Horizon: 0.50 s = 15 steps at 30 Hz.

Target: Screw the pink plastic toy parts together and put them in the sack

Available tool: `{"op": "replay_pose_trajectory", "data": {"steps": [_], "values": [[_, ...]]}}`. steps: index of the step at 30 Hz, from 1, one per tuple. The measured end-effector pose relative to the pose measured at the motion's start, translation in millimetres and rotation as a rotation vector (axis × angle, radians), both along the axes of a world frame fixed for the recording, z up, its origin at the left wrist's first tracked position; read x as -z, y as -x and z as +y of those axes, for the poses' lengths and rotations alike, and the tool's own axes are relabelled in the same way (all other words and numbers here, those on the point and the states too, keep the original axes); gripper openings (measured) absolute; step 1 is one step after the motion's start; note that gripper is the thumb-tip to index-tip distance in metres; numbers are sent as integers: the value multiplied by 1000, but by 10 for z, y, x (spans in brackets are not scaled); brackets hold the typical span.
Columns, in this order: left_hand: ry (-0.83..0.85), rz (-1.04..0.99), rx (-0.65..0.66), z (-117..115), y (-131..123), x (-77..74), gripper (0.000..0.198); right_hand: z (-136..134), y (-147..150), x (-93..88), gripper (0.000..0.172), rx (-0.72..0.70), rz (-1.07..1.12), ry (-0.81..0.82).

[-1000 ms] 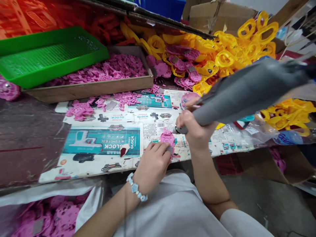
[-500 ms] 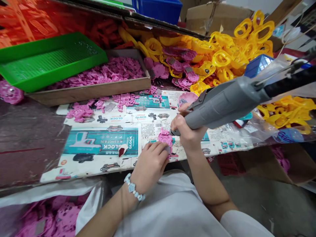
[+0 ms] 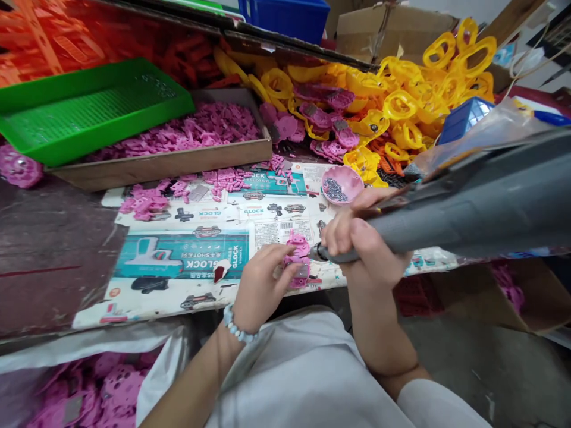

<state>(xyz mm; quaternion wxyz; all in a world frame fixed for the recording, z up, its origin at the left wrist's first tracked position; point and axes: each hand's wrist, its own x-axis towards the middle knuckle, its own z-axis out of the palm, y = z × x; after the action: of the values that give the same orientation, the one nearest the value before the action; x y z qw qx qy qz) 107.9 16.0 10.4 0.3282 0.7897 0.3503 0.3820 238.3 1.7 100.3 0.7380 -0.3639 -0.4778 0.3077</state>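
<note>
Our left hand [image 3: 261, 291] pinched the pink part [image 3: 298, 264], as if to hold it still, while our right hand [image 3: 370, 249] gripped the grey power tool [image 3: 473, 208] close beside it.

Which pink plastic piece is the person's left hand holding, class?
The pink piece under the left hand on the printed carton sheet, beside the tip of the grey rotary tool in the right hand; the others lie untouched, many in the wooden tray.
</note>
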Motion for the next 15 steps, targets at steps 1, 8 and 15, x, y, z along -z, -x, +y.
{"op": "replay_pose_trajectory", "data": {"steps": [1, 8, 15], "values": [[66, -40, 38, 11, -15, -12, 11, -37, 3, -28, 10, -11, 3, -25], [177, -199, 190, 13, -13, -73, 15, -216, 5, -111, 11, -20, -59, -22], [152, -165, 240, -9, 34, -65, 20, -269, 29, -135, 12, -14, -161, -21]]}}
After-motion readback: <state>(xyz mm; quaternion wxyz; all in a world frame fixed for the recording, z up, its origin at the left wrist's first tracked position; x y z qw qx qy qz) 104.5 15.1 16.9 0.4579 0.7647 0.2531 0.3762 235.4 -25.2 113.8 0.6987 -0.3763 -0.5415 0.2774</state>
